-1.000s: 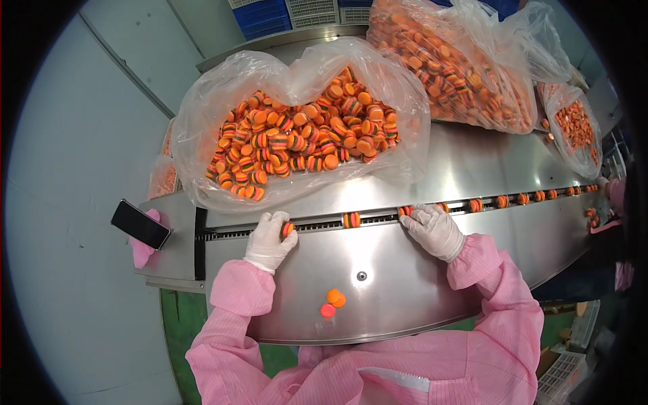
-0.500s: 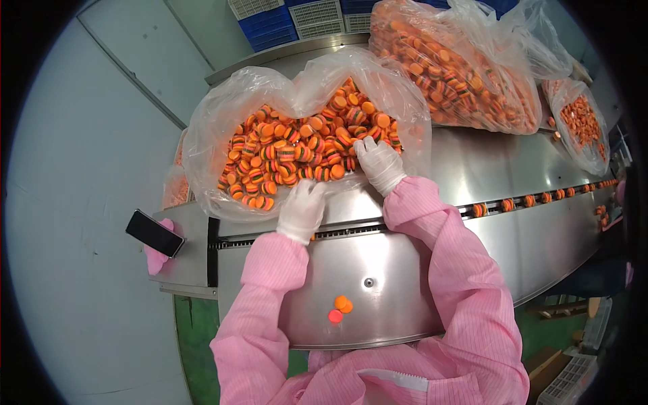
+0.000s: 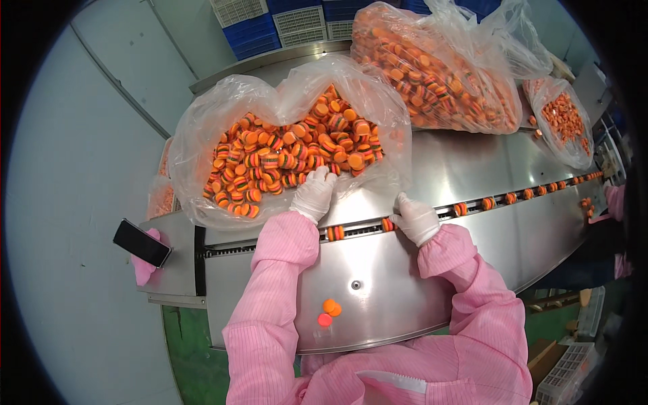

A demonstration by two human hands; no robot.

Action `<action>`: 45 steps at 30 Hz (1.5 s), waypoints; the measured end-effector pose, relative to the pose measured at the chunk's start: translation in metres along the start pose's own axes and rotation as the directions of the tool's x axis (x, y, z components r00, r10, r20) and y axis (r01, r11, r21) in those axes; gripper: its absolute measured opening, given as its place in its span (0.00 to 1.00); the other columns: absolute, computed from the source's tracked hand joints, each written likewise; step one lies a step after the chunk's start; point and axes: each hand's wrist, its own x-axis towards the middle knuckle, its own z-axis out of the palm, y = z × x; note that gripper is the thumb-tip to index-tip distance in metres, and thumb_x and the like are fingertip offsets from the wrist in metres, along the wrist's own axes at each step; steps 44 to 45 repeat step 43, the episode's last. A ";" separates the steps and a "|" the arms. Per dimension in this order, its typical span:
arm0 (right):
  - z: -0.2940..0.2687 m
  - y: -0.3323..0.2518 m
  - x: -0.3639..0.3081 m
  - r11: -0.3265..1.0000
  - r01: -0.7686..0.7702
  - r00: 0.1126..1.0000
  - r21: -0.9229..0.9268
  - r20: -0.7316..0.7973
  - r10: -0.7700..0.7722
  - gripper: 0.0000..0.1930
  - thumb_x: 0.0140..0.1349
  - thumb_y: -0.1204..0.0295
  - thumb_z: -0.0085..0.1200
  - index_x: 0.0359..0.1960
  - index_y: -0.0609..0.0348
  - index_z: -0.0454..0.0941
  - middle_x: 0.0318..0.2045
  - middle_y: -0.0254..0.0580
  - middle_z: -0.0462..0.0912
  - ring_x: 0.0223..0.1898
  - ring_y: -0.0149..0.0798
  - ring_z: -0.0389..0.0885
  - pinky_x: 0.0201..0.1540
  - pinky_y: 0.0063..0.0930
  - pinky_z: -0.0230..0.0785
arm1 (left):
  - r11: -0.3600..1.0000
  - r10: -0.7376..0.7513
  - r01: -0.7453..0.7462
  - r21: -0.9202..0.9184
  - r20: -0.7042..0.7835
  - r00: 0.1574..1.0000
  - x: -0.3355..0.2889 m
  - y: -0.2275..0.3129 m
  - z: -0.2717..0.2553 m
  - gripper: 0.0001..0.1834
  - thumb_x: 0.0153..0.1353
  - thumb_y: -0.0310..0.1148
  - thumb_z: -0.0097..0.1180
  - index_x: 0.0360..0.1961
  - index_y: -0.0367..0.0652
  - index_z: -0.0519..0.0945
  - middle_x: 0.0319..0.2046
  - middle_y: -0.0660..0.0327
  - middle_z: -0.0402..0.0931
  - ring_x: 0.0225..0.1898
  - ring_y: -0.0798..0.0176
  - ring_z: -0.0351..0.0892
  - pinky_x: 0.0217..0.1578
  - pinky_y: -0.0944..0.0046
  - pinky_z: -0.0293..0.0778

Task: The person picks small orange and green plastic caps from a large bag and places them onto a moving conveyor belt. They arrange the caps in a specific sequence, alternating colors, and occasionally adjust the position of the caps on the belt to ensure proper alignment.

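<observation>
A large clear plastic bag (image 3: 192, 158) lies open on the steel table, full of burger-shaped layered candies (image 3: 270, 158) in orange, red, yellow and green. My gloved left hand (image 3: 314, 194) is at the bag's near edge. Its fingers are curled against the nearest candies, and what is between them is hidden. Beside the narrow conveyor channel (image 3: 253, 248) is my gloved right hand (image 3: 416, 219), thumb and forefinger apart. One candy (image 3: 389, 224) stands in the channel right by its thumb. Another candy (image 3: 335, 233) stands in the channel below my left hand.
A row of candies (image 3: 511, 198) runs along the channel to the right. Loose orange and pink discs (image 3: 329, 312) lie on the steel near me. A phone (image 3: 142, 243) rests on pink cloth at left. Fuller bags (image 3: 439, 74) stand behind; another person's sleeve (image 3: 614, 201) shows at far right.
My right hand has come out of the bag, down to the channel. My left hand has moved up to the candies at the bag's edge. Two candies now show in the channel near my hands.
</observation>
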 end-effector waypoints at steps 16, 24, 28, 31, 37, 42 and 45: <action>-0.001 -0.078 0.097 0.966 0.221 0.915 -0.135 -0.313 -0.253 0.04 0.57 0.71 0.45 0.30 0.55 0.72 0.34 0.46 0.74 0.35 0.46 0.79 0.29 0.38 0.74 | 0.982 -0.187 0.138 0.127 0.583 0.791 -0.074 0.036 -0.083 0.13 0.47 0.20 0.51 0.37 0.41 0.73 0.39 0.47 0.67 0.37 0.46 0.75 0.39 0.56 0.75; -0.007 -0.033 0.001 0.691 0.027 0.959 0.722 0.177 -0.222 0.11 0.53 0.67 0.55 0.35 0.61 0.75 0.30 0.54 0.78 0.33 0.52 0.79 0.38 0.41 0.70 | 0.992 0.054 -0.041 0.118 -0.105 0.993 -0.026 -0.009 -0.056 0.04 0.50 0.25 0.50 0.29 0.45 0.73 0.31 0.56 0.70 0.36 0.51 0.72 0.35 0.56 0.72; -0.003 -0.008 -0.006 0.994 0.041 0.996 0.098 0.078 -0.048 0.18 0.50 0.59 0.60 0.33 0.59 0.71 0.24 0.54 0.78 0.30 0.53 0.79 0.32 0.42 0.70 | 0.982 -0.018 0.011 0.189 0.036 0.999 -0.006 -0.021 -0.031 0.07 0.50 0.24 0.50 0.32 0.44 0.72 0.32 0.55 0.70 0.36 0.50 0.72 0.36 0.55 0.73; -0.023 -0.011 -0.001 0.986 -0.019 0.994 -0.167 0.106 0.037 0.15 0.53 0.62 0.58 0.33 0.56 0.66 0.24 0.49 0.78 0.30 0.51 0.79 0.29 0.43 0.69 | 0.982 -0.124 0.110 0.155 0.088 0.988 0.000 -0.021 -0.025 0.10 0.49 0.23 0.51 0.34 0.42 0.71 0.33 0.54 0.70 0.37 0.49 0.72 0.38 0.54 0.73; -0.007 -0.040 0.073 0.939 0.338 0.840 -0.064 -0.430 -0.331 0.10 0.55 0.70 0.50 0.39 0.56 0.70 0.33 0.47 0.74 0.35 0.51 0.77 0.35 0.40 0.71 | 0.957 -0.177 0.122 0.263 0.199 0.964 -0.004 -0.020 -0.032 0.10 0.47 0.21 0.52 0.33 0.41 0.72 0.36 0.55 0.69 0.41 0.50 0.71 0.41 0.55 0.72; 0.005 -0.048 0.116 0.934 0.294 0.903 -0.205 -0.261 -0.342 0.15 0.52 0.74 0.50 0.43 0.53 0.71 0.38 0.46 0.73 0.42 0.51 0.73 0.43 0.38 0.69 | 0.971 0.049 -0.067 0.231 0.084 0.995 -0.015 -0.033 -0.030 0.05 0.48 0.27 0.55 0.28 0.43 0.75 0.36 0.56 0.69 0.42 0.52 0.69 0.43 0.53 0.69; 0.001 -0.052 0.120 0.930 0.283 0.949 -0.236 -0.073 -0.307 0.15 0.57 0.70 0.50 0.47 0.53 0.70 0.50 0.54 0.67 0.51 0.56 0.70 0.49 0.39 0.67 | 0.974 0.088 -0.103 0.200 0.084 0.993 -0.020 -0.044 -0.028 0.07 0.48 0.29 0.55 0.31 0.44 0.76 0.38 0.56 0.70 0.43 0.51 0.69 0.44 0.53 0.68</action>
